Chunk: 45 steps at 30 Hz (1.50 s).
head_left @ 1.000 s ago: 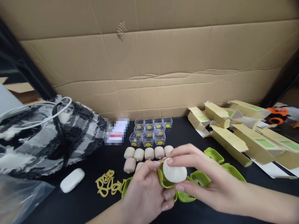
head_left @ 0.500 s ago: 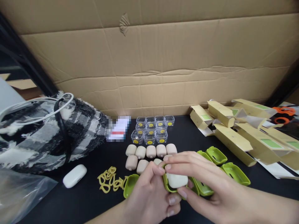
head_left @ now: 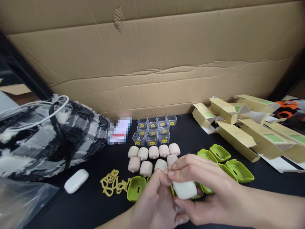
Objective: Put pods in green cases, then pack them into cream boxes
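Close together in front of me, both my hands are closed round a white rounded block point(head_left: 186, 190) and a green shell point(head_left: 172, 190), mostly hidden. My left hand point(head_left: 154, 198) grips the shell from the left, thumb up by its top edge, the other fingers curled underneath. Fingers of my right hand point(head_left: 207, 190) lie over the block's top, with the thumb at its lower edge. The block sticks out toward me, tilted; whether it still sits in the shell I cannot tell. More green shells point(head_left: 136, 189) and cream and pinkish rounded blocks point(head_left: 153, 152) lie about my hands.
Clear cups point(head_left: 152, 137) with yellow stickers stand in rows behind. Yellow loops point(head_left: 113, 183) and a white oblong case point(head_left: 76, 181) lie left, near a shaggy black-and-white bag point(head_left: 81, 136) and a plastic bag point(head_left: 26, 200). Opened cartons point(head_left: 235, 135) and orange-handled scissors point(head_left: 287, 108) are right.
The white block has moved slightly right and down, tilting out further from the green shell. My hands have shifted with it. The view has moved a little.
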Motion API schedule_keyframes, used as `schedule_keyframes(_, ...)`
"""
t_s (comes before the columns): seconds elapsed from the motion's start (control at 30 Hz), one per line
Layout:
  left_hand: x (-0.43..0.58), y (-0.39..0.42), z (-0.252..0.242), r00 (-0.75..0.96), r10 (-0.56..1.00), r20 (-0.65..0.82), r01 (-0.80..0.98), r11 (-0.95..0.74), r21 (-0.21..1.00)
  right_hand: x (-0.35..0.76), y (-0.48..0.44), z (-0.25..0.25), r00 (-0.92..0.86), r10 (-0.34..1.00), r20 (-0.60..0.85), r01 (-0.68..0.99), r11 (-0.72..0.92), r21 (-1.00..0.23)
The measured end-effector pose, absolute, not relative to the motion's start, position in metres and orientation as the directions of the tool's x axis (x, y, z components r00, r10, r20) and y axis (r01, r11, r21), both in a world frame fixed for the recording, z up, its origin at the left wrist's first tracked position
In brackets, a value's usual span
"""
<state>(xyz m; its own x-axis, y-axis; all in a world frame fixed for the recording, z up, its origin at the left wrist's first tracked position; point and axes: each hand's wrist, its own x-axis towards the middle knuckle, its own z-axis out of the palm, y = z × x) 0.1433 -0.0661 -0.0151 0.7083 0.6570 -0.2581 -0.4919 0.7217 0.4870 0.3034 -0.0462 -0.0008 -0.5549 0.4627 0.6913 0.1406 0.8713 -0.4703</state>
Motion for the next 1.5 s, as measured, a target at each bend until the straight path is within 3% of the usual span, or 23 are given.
schedule_keyframes(0.17,0.144,-0.065,-0.011,0.716,0.674,-0.181,-0.532,0.695,0.484,0.308,-0.046,0.007,-0.599,0.529,0.601,0.177,0.819,-0.545)
schedule_keyframes(0.3,0.142,-0.066,-0.001,0.589,0.789,-0.175,-0.55,0.55,0.628,0.318,-0.041,0.016,-0.668,0.537,0.515,0.174,0.786,-0.593)
schedule_keyframes(0.43,0.14,-0.065,-0.004,0.513,0.836,-0.197,-0.482,0.47,0.74,0.326,-0.036,0.023,-0.639,0.545,0.543,0.176,0.791,-0.587)
schedule_keyframes(0.53,0.141,-0.063,-0.016,0.503,0.849,-0.161,-0.401,0.394,0.827,0.327,-0.038,0.022,-0.655,0.516,0.552,0.225,0.831,-0.509)
schedule_keyframes(0.7,0.144,-0.065,-0.017,0.432,0.901,-0.025,-0.281,0.161,0.946,0.321,-0.047,0.019,-0.65,0.417,0.635,0.337,0.908,-0.251)
schedule_keyframes(0.83,0.147,-0.069,-0.003,0.408,0.913,0.03,-0.218,0.065,0.974,0.315,-0.046,0.021,-0.745,0.289,0.601,0.303,0.95,-0.081)
schedule_keyframes(0.93,0.145,-0.068,-0.001,0.409,0.909,0.08,-0.21,0.008,0.978,0.312,-0.04,0.021,-0.728,0.208,0.653,0.261,0.965,-0.016)
schedule_keyframes(1.07,0.14,-0.066,-0.003,0.402,0.903,0.155,-0.269,-0.046,0.962,0.312,-0.035,0.023,-0.682,0.208,0.701,0.241,0.969,-0.053)
schedule_keyframes(1.33,0.14,-0.067,0.0,0.438,0.892,0.112,-0.235,-0.006,0.972,0.318,-0.039,0.028,-0.694,0.292,0.658,0.215,0.956,-0.198)
schedule_keyframes(1.5,0.136,-0.068,-0.004,0.491,0.861,0.132,-0.39,0.082,0.917,0.321,-0.037,0.028,-0.691,0.365,0.624,0.17,0.921,-0.35)
